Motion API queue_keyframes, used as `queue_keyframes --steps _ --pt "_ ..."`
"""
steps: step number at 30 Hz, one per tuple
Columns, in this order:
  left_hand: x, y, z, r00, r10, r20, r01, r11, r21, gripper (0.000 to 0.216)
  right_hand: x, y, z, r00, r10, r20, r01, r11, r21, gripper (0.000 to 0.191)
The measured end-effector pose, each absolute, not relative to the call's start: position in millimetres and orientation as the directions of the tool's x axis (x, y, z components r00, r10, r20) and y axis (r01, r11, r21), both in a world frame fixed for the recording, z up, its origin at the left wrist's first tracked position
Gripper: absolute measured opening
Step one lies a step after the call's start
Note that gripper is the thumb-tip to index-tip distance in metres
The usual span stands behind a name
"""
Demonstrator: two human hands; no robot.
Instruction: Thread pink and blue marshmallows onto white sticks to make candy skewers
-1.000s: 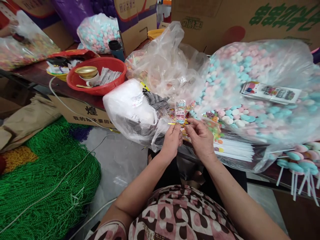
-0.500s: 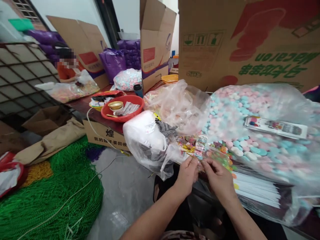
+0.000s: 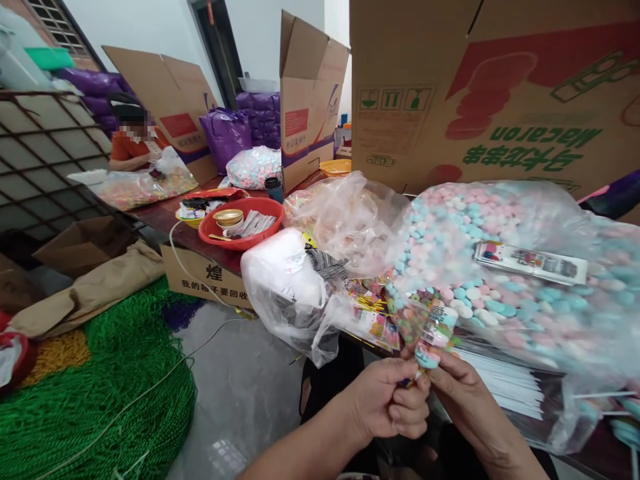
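Head view: the left hand point(image 3: 387, 403) and right hand point(image 3: 457, 387) are both pinched shut on a small candy packet point(image 3: 433, 337), held up just in front of the tabletop point(image 3: 165, 213) edge. The person's grip covers only the packet's lower end, so it could slip or tip and fall to the floor. The big bag of pastel candies point(image 3: 505, 267) bulges just behind it and the white bag point(image 3: 285, 287) overhangs nearby; either could snag. Open room lies only towards the body and down to the left.
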State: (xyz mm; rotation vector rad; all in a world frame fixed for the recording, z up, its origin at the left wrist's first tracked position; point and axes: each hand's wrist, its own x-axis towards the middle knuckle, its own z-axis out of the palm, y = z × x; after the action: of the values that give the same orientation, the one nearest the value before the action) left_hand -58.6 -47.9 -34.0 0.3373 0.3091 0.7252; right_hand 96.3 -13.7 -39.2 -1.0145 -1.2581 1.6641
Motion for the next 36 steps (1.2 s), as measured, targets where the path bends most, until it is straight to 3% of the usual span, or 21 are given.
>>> queue_keyframes --steps 4,10,16,19,26,31,36 --pt "-49 -47 -44 0.589 0.781 -0.208 -0.693 0.621 0.367 0.035 91 -9 -44 -0.228 0.962 -0.151 -0.071 -0.171 -0.983 0.032" --pt "-46 -39 -51 0.486 0.826 -0.286 -0.714 0.564 0.416 0.040 81 -10 -47 -0.108 0.987 -0.120 -0.053 -0.127 -0.991 0.035" --pt "-40 -35 -52 0.427 0.851 -0.305 -0.719 0.524 0.457 0.042 84 -16 -48 0.025 0.978 0.208 0.251 0.195 -0.948 0.022" --pt "-42 -30 -52 0.374 0.872 -0.316 -0.730 0.487 0.480 0.043 85 -19 -47 0.018 0.956 0.291 0.343 0.268 -0.900 0.019" --pt "-55 -21 -51 0.286 0.920 -0.269 -0.712 0.392 0.583 0.037 86 -15 -52 0.070 0.985 0.159 0.234 0.139 -0.962 0.025" --pt "-50 -25 -47 0.226 0.943 -0.243 -0.663 0.332 0.671 0.040 91 -15 -45 -0.045 0.999 -0.003 0.109 0.002 -0.994 0.029" --pt "-44 -26 -48 0.149 0.953 -0.262 -0.597 0.298 0.745 0.044 89 -22 -45 -0.019 0.999 0.029 0.205 0.033 -0.978 0.030"
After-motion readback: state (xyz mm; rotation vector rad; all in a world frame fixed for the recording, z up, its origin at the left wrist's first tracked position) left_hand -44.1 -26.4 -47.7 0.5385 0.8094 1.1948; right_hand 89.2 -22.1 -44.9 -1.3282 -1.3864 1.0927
